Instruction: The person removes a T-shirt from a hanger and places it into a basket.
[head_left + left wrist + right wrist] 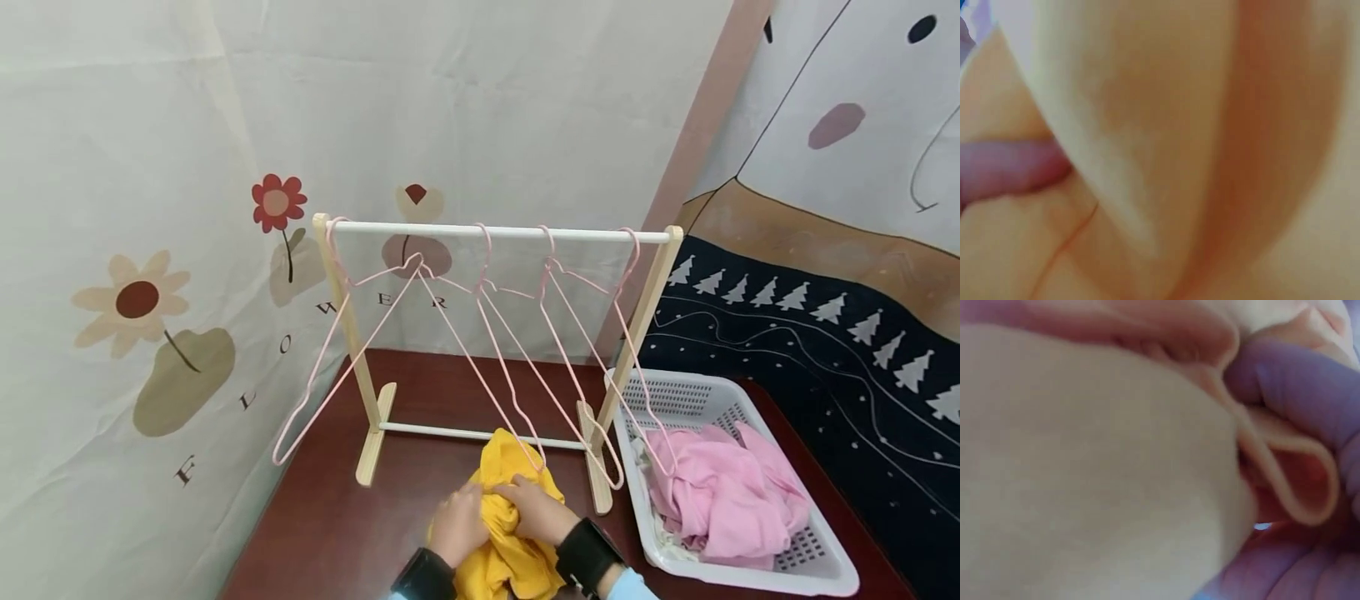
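Observation:
A bunched yellow cloth garment (pixel 501 467) is between my two hands at the front of the table, its exact kind hidden by the folds. My left hand (pixel 459 523) grips its left side, and my right hand (pixel 542 510) holds the right side, thumbs close together on top. In the left wrist view the fabric (pixel 1147 125) fills most of the picture, with one fingertip (pixel 1016 169) pressed into it. The right wrist view shows fingers (pixel 1304 387) bent around a looped fold of the cloth (pixel 1097 456).
Just beyond my hands stands a wooden rack with a white rail (pixel 420 228). Several pink hangers (pixel 483 275) hang from it, one reaching down over the yellow cloth. At the right, a white plastic basket (pixel 675 573) holds pink fabric (pixel 738 500). A printed curtain (pixel 187 125) borders the table.

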`<act>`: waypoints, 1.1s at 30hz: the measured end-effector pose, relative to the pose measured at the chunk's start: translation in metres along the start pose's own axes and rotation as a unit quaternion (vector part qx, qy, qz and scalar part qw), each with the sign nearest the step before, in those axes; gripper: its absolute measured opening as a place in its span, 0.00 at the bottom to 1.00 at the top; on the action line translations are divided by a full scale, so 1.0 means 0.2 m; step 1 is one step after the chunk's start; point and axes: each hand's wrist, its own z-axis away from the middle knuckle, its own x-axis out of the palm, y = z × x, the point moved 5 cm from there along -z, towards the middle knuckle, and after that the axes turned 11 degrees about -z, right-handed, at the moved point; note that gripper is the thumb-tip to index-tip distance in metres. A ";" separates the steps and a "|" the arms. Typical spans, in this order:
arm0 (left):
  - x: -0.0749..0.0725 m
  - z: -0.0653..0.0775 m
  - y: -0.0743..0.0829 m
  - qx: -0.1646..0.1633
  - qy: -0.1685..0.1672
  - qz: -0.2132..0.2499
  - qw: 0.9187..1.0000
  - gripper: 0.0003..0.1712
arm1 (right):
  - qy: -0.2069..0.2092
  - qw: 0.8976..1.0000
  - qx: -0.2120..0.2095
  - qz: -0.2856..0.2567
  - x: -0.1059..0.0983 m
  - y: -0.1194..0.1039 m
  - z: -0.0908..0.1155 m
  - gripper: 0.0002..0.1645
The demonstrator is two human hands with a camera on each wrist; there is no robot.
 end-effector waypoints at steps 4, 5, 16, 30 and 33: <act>-0.12 0.00 0.14 -0.006 0.056 0.007 0.998 0.15 | 0.119 0.992 -0.012 0.048 -0.16 -0.06 0.14 0.32; -0.16 -0.01 0.18 -0.002 0.069 0.015 0.998 0.13 | 0.144 0.988 -0.010 0.060 -0.20 -0.08 0.18 0.31; -0.38 -0.07 0.50 0.091 0.258 0.079 0.958 0.14 | 0.290 0.938 -0.005 0.189 -0.56 -0.23 0.48 0.39; -0.25 -0.23 0.88 0.304 0.116 0.034 0.945 0.56 | 0.356 0.893 0.034 0.272 -0.96 -0.01 0.70 0.32; -0.20 -0.25 0.87 0.329 0.090 -0.022 0.940 0.53 | 0.312 0.912 0.084 0.254 -0.97 0.15 0.68 0.32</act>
